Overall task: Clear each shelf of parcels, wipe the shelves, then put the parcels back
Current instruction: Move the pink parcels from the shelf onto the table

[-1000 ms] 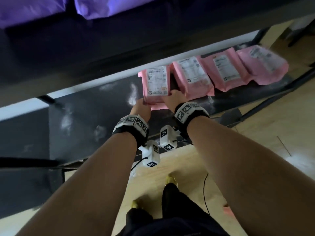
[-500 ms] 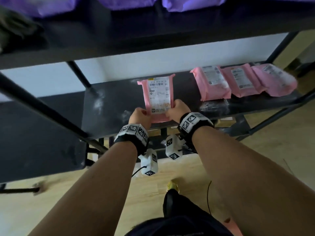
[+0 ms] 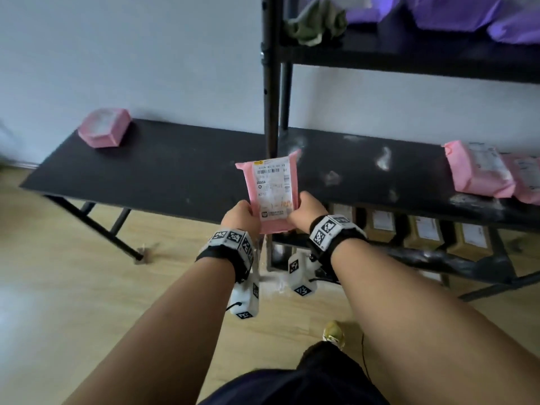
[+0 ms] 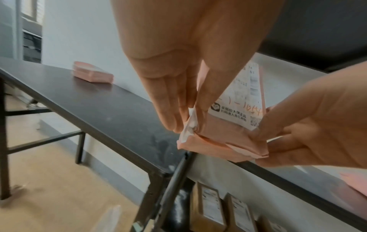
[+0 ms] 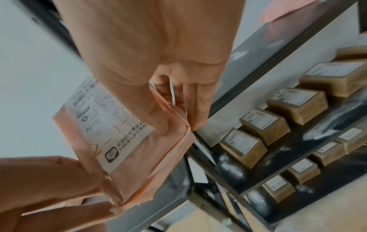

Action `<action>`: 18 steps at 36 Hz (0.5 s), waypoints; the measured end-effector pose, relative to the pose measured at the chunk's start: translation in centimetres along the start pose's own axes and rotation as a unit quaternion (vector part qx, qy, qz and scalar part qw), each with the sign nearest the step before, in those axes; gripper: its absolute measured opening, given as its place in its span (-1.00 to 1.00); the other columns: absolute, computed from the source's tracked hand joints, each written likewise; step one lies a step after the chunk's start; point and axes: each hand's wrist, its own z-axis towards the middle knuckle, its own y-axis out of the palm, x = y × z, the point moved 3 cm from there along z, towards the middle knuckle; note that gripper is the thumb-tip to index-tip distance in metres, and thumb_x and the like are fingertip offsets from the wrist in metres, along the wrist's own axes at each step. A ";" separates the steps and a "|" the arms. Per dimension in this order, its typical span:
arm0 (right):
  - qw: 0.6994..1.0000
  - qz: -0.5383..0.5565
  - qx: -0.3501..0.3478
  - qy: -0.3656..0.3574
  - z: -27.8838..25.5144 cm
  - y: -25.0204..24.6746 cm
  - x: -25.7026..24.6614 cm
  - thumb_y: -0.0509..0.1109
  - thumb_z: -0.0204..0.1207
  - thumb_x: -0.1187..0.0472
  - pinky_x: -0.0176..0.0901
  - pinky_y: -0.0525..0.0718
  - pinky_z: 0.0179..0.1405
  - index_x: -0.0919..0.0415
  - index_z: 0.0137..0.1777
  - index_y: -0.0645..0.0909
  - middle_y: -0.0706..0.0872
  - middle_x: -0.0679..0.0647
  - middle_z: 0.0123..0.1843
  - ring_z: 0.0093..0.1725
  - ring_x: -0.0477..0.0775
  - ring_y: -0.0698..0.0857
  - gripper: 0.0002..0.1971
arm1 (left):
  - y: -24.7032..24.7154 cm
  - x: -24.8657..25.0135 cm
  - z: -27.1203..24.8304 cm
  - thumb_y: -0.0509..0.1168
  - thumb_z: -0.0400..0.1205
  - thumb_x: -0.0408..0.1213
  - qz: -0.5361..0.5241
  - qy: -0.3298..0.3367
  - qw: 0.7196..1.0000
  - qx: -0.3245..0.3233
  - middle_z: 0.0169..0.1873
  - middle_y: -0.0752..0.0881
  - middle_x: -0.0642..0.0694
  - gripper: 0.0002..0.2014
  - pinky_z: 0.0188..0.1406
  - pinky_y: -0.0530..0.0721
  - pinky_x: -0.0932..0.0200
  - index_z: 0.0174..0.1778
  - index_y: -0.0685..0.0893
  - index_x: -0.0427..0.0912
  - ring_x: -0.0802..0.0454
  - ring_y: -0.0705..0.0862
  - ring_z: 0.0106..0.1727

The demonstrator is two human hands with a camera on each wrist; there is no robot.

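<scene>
I hold a pink parcel point(image 3: 273, 190) with a white label upright between both hands, in the air in front of the black shelf post point(image 3: 270, 83). My left hand point(image 3: 241, 214) pinches its lower left edge, thumb on the front and fingers point(image 4: 170, 97) behind. My right hand point(image 3: 305, 210) pinches its lower right edge the same way. In the wrist views the pink parcel point(image 4: 228, 125) point(image 5: 123, 141) fills the middle. Pink parcels point(image 3: 479, 171) lie on the dusty shelf point(image 3: 365, 176) to the right. One pink parcel point(image 3: 105, 127) lies on the black side table point(image 3: 152, 165).
Purple parcels point(image 3: 455, 13) and a green cloth point(image 3: 315, 21) lie on the upper shelf. Brown boxes point(image 3: 423, 232) point(image 5: 298, 103) stand in rows on the lower shelves. The wooden floor point(image 3: 87, 287) spreads below, with my foot point(image 3: 333, 331) on it.
Both hands lifted the pink parcel off the shelf and carried it leftwards, and my view swung left, bringing the side table into sight.
</scene>
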 end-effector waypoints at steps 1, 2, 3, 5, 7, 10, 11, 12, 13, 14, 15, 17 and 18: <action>1.000 -0.005 -0.002 -0.008 -0.3 1.0 -1.1 0.41 0.52 0.20 -0.13 0.59 0.06 0.19 0.26 0.49 0.65 0.07 0.13 0.08 0.12 0.64 -0.67 | -1.0 -1.2 -0.2 0.07 0.72 -0.02 -0.004 -0.006 1.000 0.008 -0.12 0.69 -0.16 -0.69 -0.20 0.48 0.12 -0.10 0.53 -0.18 -0.14 0.56 -0.18; 1.000 -0.008 -0.006 -0.014 -0.6 2.1 -2.1 0.40 0.53 0.20 -0.13 0.60 0.07 0.19 0.26 0.48 0.64 0.06 0.11 0.05 0.10 0.63 -0.67 | -1.8 -2.4 -0.3 0.07 0.72 -0.02 -0.010 -0.012 1.000 0.014 -0.13 0.68 -0.16 -0.70 -0.19 0.48 0.11 -0.11 0.52 -0.18 -0.14 0.56 -0.18; 1.000 -0.007 -0.013 -0.021 -0.8 3.2 -3.1 0.40 0.54 0.19 -0.09 0.63 0.10 0.19 0.28 0.48 0.66 0.06 0.12 0.06 0.10 0.64 -0.66 | -2.6 -3.7 -0.3 0.08 0.72 -0.04 -0.017 -0.018 0.999 0.021 -0.15 0.67 -0.15 -0.71 -0.20 0.48 0.11 -0.13 0.53 -0.18 -0.13 0.55 -0.19; 0.999 -0.008 -0.035 -0.037 -1.1 5.4 -5.1 0.41 0.54 0.12 0.02 0.68 0.12 0.15 0.28 0.48 0.69 0.07 0.14 0.08 0.13 0.68 -0.65 | -4.1 -6.1 -0.5 0.12 0.71 -0.09 -0.039 -0.033 0.998 0.027 -0.19 0.65 -0.13 -0.74 -0.22 0.49 0.11 -0.17 0.53 -0.18 -0.11 0.56 -0.21; 0.997 -0.026 -0.056 -0.054 -1.3 7.4 -6.9 0.41 0.53 0.06 0.00 0.68 0.02 0.11 0.22 0.49 0.69 0.04 0.07 0.01 0.11 0.70 -0.68 | -5.3 -8.2 -0.5 0.16 0.69 -0.14 -0.063 -0.052 0.996 0.023 -0.20 0.66 -0.12 -0.80 -0.22 0.53 0.10 -0.15 0.55 -0.17 -0.10 0.60 -0.21; 0.994 -0.051 -0.066 -0.066 -1.1 9.4 -9.2 0.40 0.46 0.08 -0.03 0.66 -0.06 0.09 0.14 0.50 0.69 0.05 0.02 -0.03 0.11 0.69 -0.72 | -6.7 -10.8 -0.2 0.18 0.66 -0.22 -0.081 -0.086 0.993 0.025 -0.18 0.67 -0.13 -0.88 -0.21 0.54 0.09 -0.09 0.57 -0.18 -0.10 0.60 -0.20; 0.994 -0.057 -0.068 -0.069 -1.0 9.9 -10.1 0.39 0.44 0.10 -0.02 0.67 -0.04 0.09 0.12 0.51 0.70 0.06 0.02 -0.02 0.13 0.69 -0.72 | -7.1 -11.5 -0.1 0.19 0.65 -0.25 -0.091 -0.097 0.991 0.026 -0.15 0.69 -0.15 -0.89 -0.20 0.56 0.08 -0.05 0.58 -0.19 -0.10 0.61 -0.19; 0.993 -0.062 -0.072 -0.073 -0.7 10.5 -10.8 0.38 0.43 0.11 0.00 0.68 -0.02 0.10 0.11 0.51 0.70 0.06 0.02 -0.01 0.14 0.69 -0.73 | -7.5 -12.0 0.1 0.19 0.64 -0.27 -0.110 -0.107 0.988 0.028 -0.10 0.71 -0.15 -0.86 -0.14 0.61 0.05 0.03 0.60 -0.20 -0.11 0.63 -0.16; 0.992 -0.066 -0.078 -0.075 -0.4 10.9 -11.6 0.37 0.43 0.12 0.02 0.69 0.01 0.11 0.11 0.52 0.70 0.07 0.03 0.00 0.15 0.70 -0.73 | -7.8 -12.4 0.4 0.20 0.62 -0.30 -0.134 -0.118 0.984 0.027 -0.04 0.71 -0.16 -0.79 -0.04 0.66 0.01 0.15 0.60 -0.21 -0.12 0.65 -0.11; 0.991 -0.066 -0.083 -0.076 0.1 11.4 -12.4 0.37 0.43 0.13 0.04 0.70 0.03 0.11 0.11 0.52 0.70 0.07 0.04 0.01 0.15 0.70 -0.73 | -8.1 -12.7 0.7 0.20 0.61 -0.32 -0.155 -0.127 0.979 0.027 0.03 0.71 -0.18 -0.70 0.06 0.68 -0.04 0.26 0.57 -0.21 -0.13 0.66 -0.04; 0.991 -0.067 -0.087 -0.077 0.6 11.9 -13.3 0.37 0.42 0.14 0.07 0.70 0.06 0.12 0.12 0.53 0.70 0.08 0.05 0.02 0.15 0.70 -0.72 | -8.5 -13.0 1.1 0.20 0.60 -0.34 -0.168 -0.135 0.976 0.026 0.10 0.70 -0.20 -0.64 0.14 0.67 -0.08 0.34 0.54 -0.20 -0.15 0.67 0.03; 0.990 -0.068 -0.089 -0.084 1.9 12.7 -15.0 0.37 0.43 0.14 0.09 0.71 0.09 0.13 0.14 0.54 0.71 0.09 0.07 0.04 0.15 0.71 -0.71 | -9.5 -13.4 2.4 0.18 0.61 -0.36 -0.172 -0.147 0.974 0.028 0.20 0.67 -0.21 -0.59 0.21 0.64 -0.09 0.41 0.49 -0.20 -0.18 0.66 0.14; 0.990 -0.065 -0.089 -0.088 2.8 13.2 -15.8 0.37 0.43 0.13 0.09 0.71 0.09 0.13 0.15 0.54 0.71 0.09 0.07 0.04 0.15 0.71 -0.71 | -10.0 -13.7 3.2 0.17 0.62 -0.36 -0.164 -0.149 0.974 0.033 0.22 0.66 -0.20 -0.59 0.22 0.64 -0.09 0.42 0.48 -0.20 -0.18 0.65 0.17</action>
